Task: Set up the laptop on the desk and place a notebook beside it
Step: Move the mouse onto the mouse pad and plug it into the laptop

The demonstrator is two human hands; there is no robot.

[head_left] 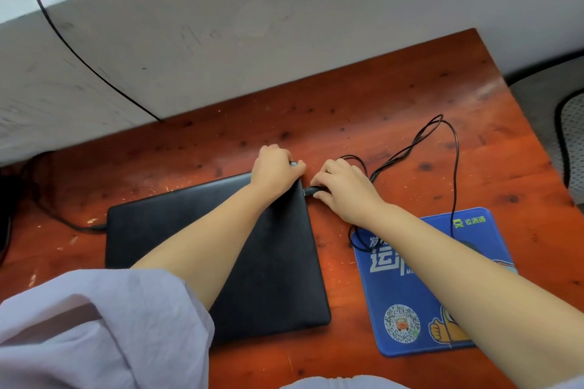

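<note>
A closed black laptop (177, 230) lies flat on the reddish wooden desk (363, 98). My left hand (275, 169) grips the laptop's far right corner. My right hand (343, 188) pinches a black cable plug (311, 190) at the laptop's right edge, close to that corner. The plug's thin black cable (420, 136) loops across the desk behind my right hand. No notebook is in view.
A blue mouse pad (407, 303) lies right of the laptop, under my right forearm, with a dark mouse mostly hidden. Another black cable (79, 227) meets the laptop's left edge. A grey wall ledge (221, 25) runs behind the desk. A mesh chair (572, 136) stands at the right.
</note>
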